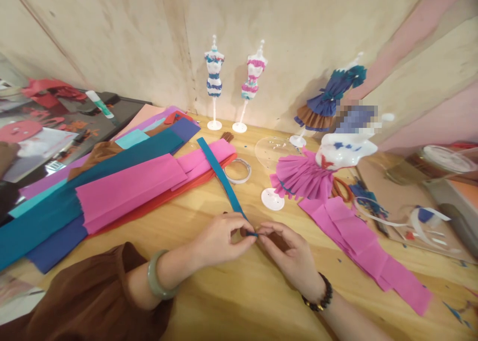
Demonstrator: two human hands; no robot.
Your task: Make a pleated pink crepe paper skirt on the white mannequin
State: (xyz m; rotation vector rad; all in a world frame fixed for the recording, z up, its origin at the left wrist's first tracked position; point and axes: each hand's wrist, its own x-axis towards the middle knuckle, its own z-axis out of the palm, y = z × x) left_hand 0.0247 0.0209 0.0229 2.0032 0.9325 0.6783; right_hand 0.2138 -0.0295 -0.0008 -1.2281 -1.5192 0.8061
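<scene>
Near the front middle of the table, a narrow teal crepe paper strip [222,176] runs from the pink paper toward me. My left hand [224,236] pinches its near end between thumb and forefinger. Facing it, my right hand [286,251] is closed in a pinch on the same small folded end, and the fingertips of both hands nearly meet. Just beyond my right hand leans a white mini mannequin [347,149] in a pleated pink paper skirt [304,174]. A roll of tape [238,171] lies beside the strip.
Crepe paper sheets in pink [130,191], teal [93,181] and other colours spread at left. Two small mannequins [214,77] stand by the wall, with a dressed one [324,102] to their right. A pink paper length [369,251], cardboard [403,211] and scraps lie at right.
</scene>
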